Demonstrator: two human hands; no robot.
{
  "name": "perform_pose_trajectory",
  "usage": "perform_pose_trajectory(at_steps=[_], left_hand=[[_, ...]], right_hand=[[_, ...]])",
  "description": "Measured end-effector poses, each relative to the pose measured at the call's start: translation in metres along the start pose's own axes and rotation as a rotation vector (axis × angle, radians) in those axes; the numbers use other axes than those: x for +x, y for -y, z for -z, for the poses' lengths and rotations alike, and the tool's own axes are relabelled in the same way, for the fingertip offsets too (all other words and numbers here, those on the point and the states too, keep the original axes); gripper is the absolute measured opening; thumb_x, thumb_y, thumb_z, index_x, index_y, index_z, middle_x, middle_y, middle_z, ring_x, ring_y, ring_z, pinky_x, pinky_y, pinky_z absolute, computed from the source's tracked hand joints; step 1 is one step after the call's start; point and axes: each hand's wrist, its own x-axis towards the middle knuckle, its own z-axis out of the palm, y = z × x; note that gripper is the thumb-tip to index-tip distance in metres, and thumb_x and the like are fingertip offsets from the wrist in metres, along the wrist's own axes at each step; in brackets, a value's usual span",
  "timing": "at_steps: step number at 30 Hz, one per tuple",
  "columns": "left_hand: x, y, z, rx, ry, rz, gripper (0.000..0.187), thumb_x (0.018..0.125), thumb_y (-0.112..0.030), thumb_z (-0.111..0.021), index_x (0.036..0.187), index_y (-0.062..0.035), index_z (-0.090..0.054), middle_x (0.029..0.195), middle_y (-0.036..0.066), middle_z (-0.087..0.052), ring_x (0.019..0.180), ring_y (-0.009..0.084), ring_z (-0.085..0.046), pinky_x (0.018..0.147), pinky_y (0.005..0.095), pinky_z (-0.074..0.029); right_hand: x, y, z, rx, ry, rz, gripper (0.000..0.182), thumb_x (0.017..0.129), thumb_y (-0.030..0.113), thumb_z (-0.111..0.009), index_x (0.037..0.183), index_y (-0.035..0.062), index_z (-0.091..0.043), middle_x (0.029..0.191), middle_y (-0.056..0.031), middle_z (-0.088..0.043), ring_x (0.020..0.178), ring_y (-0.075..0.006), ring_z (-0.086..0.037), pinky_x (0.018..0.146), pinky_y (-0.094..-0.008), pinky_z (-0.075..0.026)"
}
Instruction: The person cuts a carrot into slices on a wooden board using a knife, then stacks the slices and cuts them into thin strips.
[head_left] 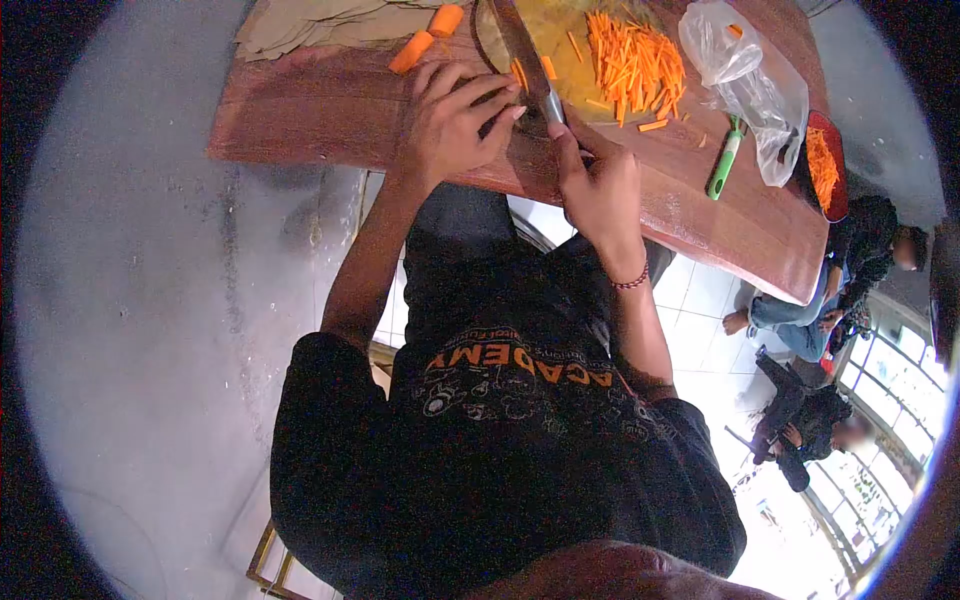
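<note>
My right hand point(603, 190) is wrapped round the handle of a knife point(522, 45), whose blade points away from me over a round cutting board point(560, 75). To the left of the blade is my left hand point(462, 115), its fingers apart and slightly bent, with nothing in them. A few carrot pieces point(518, 74) lie by the blade, just past the left fingertips. On the board's right side sits a heap of carrot strips point(635, 70). Two thick carrot chunks point(410, 52) rest beyond the left hand.
A green-handled peeler point(727, 160) and a clear plastic bag point(765, 95) lie at the right of the wooden table point(300, 115). Near its right edge, a dark container point(825, 165) holds shredded carrot. Brown sheets point(320, 22) cover the far left. Two people point(815, 430) sit on the right.
</note>
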Motion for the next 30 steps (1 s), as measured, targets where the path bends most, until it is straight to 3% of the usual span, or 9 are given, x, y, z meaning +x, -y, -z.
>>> perform_pose_trajectory(at_steps=[10,13,15,18,22,25,27,28,30], left_hand=[[0.001,0.0,0.001,-0.005,0.011,0.002,0.018,0.082,-0.031,-0.074,0.089,-0.0149,-0.078,0.104,-0.006,-0.072,0.095,0.0172,-0.06,0.094,0.0393,-0.041],[0.001,-0.001,0.002,-0.007,0.021,0.015,0.018,0.083,-0.031,-0.074,0.089,-0.0143,-0.078,0.105,-0.006,-0.072,0.094,0.0167,-0.059,0.093,0.0388,-0.04],[0.001,-0.002,0.002,-0.007,0.026,0.023,0.019,0.083,-0.031,-0.074,0.089,-0.0139,-0.078,0.105,-0.006,-0.072,0.094,0.0165,-0.059,0.092,0.0386,-0.04],[0.001,-0.001,0.002,0.0,0.018,0.013,0.02,0.083,-0.031,-0.074,0.09,-0.0134,-0.078,0.105,-0.006,-0.072,0.094,0.0163,-0.059,0.093,0.0384,-0.04],[0.001,0.0,0.003,0.017,0.039,0.002,0.021,0.083,-0.032,-0.073,0.092,-0.0139,-0.078,0.106,-0.006,-0.072,0.095,0.0165,-0.059,0.093,0.0391,-0.04],[0.002,-0.002,0.006,0.034,0.05,-0.011,0.022,0.083,-0.033,-0.073,0.094,-0.0148,-0.079,0.107,-0.006,-0.072,0.097,0.0169,-0.06,0.095,0.0404,-0.039],[0.003,-0.004,0.007,0.045,0.055,-0.023,0.023,0.084,-0.034,-0.073,0.095,-0.0154,-0.079,0.108,-0.006,-0.071,0.098,0.017,-0.06,0.095,0.0411,-0.039],[0.003,-0.005,0.006,0.057,0.065,-0.013,0.023,0.084,-0.035,-0.073,0.095,-0.016,-0.079,0.109,-0.006,-0.071,0.1,0.0174,-0.06,0.097,0.0419,-0.038],[0.003,-0.007,0.003,0.062,0.079,-0.005,0.024,0.084,-0.036,-0.073,0.096,-0.0166,-0.078,0.11,-0.006,-0.071,0.102,0.0177,-0.06,0.098,0.0427,-0.037]], right_hand=[[-0.003,-0.001,-0.003,0.008,0.001,0.073,0.029,0.095,0.02,-0.06,0.114,0.0005,-0.069,0.087,-0.0283,-0.067,0.08,-0.0453,-0.067,0.07,-0.0483,-0.054],[-0.003,-0.003,-0.01,-0.094,-0.122,0.204,0.031,0.096,0.025,-0.063,0.114,0.0004,-0.069,0.07,-0.0233,-0.065,0.061,-0.0337,-0.068,0.06,-0.0393,-0.052],[0.0,-0.003,-0.014,-0.191,-0.175,0.341,0.032,0.096,0.023,-0.062,0.116,-0.0004,-0.068,0.076,-0.0275,-0.065,0.073,-0.0435,-0.068,0.063,-0.0427,-0.053],[0.004,0.007,-0.012,-0.162,-0.06,0.179,0.033,0.096,0.023,-0.061,0.117,-0.0014,-0.067,0.083,-0.0294,-0.066,0.082,-0.0441,-0.068,0.067,-0.0442,-0.054],[0.024,-0.002,-0.015,-0.163,-0.082,0.209,0.031,0.096,0.025,-0.056,0.111,0.0008,-0.068,0.082,-0.0284,-0.066,0.076,-0.0461,-0.067,0.066,-0.0526,-0.053],[0.03,0.0,-0.009,-0.11,-0.096,0.156,0.034,0.096,0.025,-0.061,0.118,-0.0006,-0.068,0.086,-0.0283,-0.068,0.085,-0.04,-0.071,0.07,-0.0403,-0.054],[0.03,-0.002,0.007,-0.029,-0.088,0.071,0.035,0.096,0.027,-0.063,0.12,0.0015,-0.068,0.085,-0.0236,-0.071,0.081,-0.0257,-0.073,0.07,-0.0352,-0.053],[0.029,-0.006,0.011,0.043,-0.105,0.111,0.031,0.097,0.028,-0.058,0.118,0.0069,-0.068,0.081,-0.0269,-0.067,0.08,-0.0437,-0.068,0.066,-0.0465,-0.054],[0.024,-0.013,0.021,0.019,-0.126,0.108,0.031,0.097,0.027,-0.059,0.118,0.0067,-0.068,0.082,-0.0266,-0.068,0.08,-0.0428,-0.069,0.067,-0.0454,-0.054]])
